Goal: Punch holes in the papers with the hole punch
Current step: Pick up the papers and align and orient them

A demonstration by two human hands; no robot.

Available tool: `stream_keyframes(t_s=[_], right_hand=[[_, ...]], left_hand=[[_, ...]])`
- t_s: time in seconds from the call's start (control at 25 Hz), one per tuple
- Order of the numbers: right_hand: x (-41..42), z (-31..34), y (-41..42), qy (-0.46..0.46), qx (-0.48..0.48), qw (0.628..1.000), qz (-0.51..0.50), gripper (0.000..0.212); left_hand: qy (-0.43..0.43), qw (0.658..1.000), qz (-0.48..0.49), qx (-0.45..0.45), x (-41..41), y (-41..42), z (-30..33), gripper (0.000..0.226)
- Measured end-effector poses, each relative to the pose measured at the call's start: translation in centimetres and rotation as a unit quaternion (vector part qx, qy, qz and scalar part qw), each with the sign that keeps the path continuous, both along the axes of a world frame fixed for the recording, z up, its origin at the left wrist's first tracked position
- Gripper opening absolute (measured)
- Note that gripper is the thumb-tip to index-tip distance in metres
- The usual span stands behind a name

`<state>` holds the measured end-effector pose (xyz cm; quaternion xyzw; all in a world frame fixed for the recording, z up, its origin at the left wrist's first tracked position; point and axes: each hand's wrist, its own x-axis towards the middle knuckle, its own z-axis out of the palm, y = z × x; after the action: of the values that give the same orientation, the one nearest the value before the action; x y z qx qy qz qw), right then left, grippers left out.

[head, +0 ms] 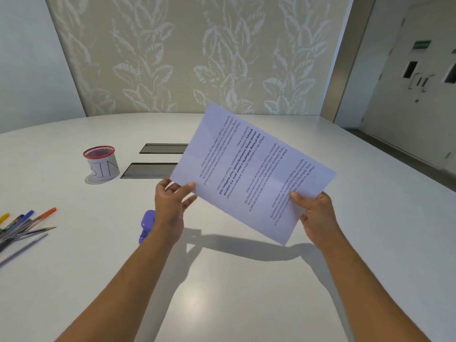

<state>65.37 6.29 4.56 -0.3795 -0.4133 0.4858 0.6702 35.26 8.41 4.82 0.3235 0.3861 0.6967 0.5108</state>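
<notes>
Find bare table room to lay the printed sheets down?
Free: the white table between the forearms, and the stretch right of the right hand. Crowded: left edge with the pens and pencils; the purple hole punch by the left hand; red-rimmed bin cup beside two recessed hatches.

Single head-worn view, wide-angle, looking forward and down — close over the white table, facing the patterned wall

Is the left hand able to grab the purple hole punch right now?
Probably not yet. The left hand pinches a corner of the paper. The hole punch sits on the table just beside that wrist, so nothing blocks it once the hand lets go.
</notes>
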Motion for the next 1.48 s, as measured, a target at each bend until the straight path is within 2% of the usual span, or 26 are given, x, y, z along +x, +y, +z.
stream_keyframes(t_s=[0.12,0.28,0.36,0.6,0.8,1.0,1.16,1.32,1.48], right_hand=[[1.8,0.6,0.1,-0.062,0.004,0.998,0.022,0.03],[2.1,0.8,0.0,-0.137,0.0,0.989,0.062,0.029],[1.6,1.0,0.0,-0.157,-0.002,0.985,0.067,0.027],[0.3,1.8,0.7,-0.179,0.026,0.984,0.01,0.024],[-1.4,-1.6,0.3,-0.152,-0.038,0.987,-0.022,0.024],[-1.0,-1.0,0.9,-0.155,-0.021,0.987,-0.036,0.025],[-1.3,-2.6,0.5,-0.153,-0.061,0.986,-0.031,0.026],[-0.6,-2.9,0.4,-0.13,-0.067,0.989,-0.027,0.027],[0.1,-2.7,0.6,-0.073,-0.074,0.994,-0.037,0.027]], left_hand=[[0.101,0.994,0.027,-0.003,-2.1,0.5,0.5,0.056],[0.231,0.972,-0.051,0.016,-2.6,0.3,1.6,0.071],[0.268,0.961,-0.057,0.024,-2.2,0.2,1.8,0.062],[0.278,0.956,0.03,0.086,-1.6,0.0,1.8,0.037],[0.29,0.956,0.025,0.044,-1.0,-0.7,-1.3,0.041],[0.296,0.953,0.026,0.066,-1.3,0.1,-0.7,0.04],[0.311,0.949,0.027,0.031,-1.0,0.0,-2.2,0.038],[0.29,0.956,0.005,0.041,-1.3,0.5,-1.9,0.035],[0.213,0.975,-0.027,0.05,-1.5,0.6,-0.8,0.04]])
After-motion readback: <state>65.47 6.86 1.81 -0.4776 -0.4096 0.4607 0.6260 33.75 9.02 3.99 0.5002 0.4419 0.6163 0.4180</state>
